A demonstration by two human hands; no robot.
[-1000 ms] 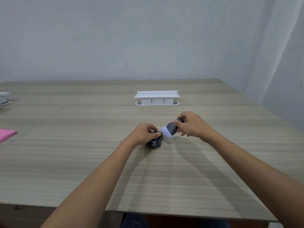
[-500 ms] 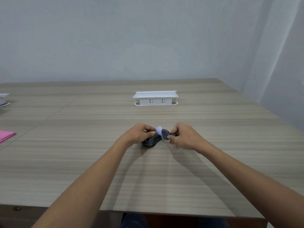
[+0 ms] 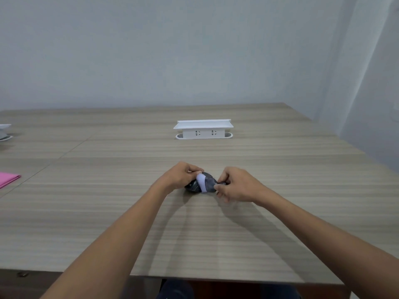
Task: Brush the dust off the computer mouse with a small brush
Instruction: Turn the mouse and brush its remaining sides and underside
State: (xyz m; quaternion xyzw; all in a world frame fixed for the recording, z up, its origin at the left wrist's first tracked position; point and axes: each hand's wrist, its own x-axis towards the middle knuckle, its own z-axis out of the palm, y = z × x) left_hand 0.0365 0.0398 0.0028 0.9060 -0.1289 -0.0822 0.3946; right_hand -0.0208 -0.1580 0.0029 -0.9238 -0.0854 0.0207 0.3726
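A dark computer mouse (image 3: 192,187) lies on the wooden table (image 3: 280,180) near its middle. My left hand (image 3: 181,175) grips the mouse from the left and hides most of it. My right hand (image 3: 236,184) pinches the handle of a small brush (image 3: 207,182) with a dark head and pale bristles. The bristles lie across the top of the mouse, right beside my left fingers.
A white socket box (image 3: 203,130) stands on the table behind the hands. A pink cloth (image 3: 8,178) lies at the left edge, and a white object (image 3: 4,131) sits at the far left. The table's front edge is close to me.
My right hand has brought the brush down and to the left, from beside the mouse onto its top. My left hand has stayed on the mouse.
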